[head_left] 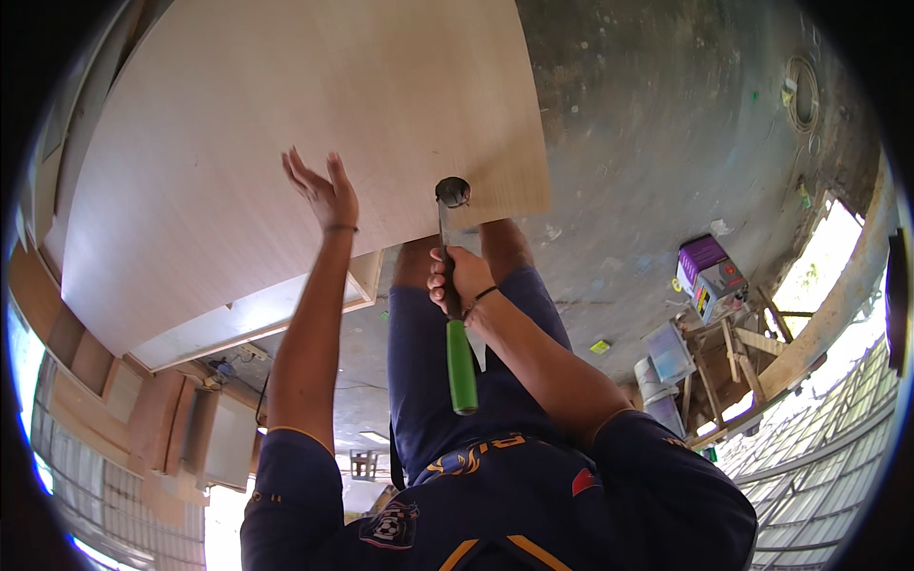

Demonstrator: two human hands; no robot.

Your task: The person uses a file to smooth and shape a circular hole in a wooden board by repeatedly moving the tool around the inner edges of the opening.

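My right hand (464, 276) is closed round the dark metal shank of what looks like a file (462, 371), below whose grip the green handle points back toward my body. The narrow blade reaches up to a round hole (453, 192) near the close edge of a pale wood-grain panel (314, 105). Whether the tip is inside the hole or against its rim, I cannot tell. To the left, my left hand (328, 198) is raised over the panel, fingers apart and holding nothing.
Under the panel's near left side is a box-like cabinet frame (367, 278). On the concrete floor at right stand a purple and white carton (709, 271), plastic tubs (668, 350) and wooden scraps (747, 352). A coiled hose (801, 95) lies farther off.
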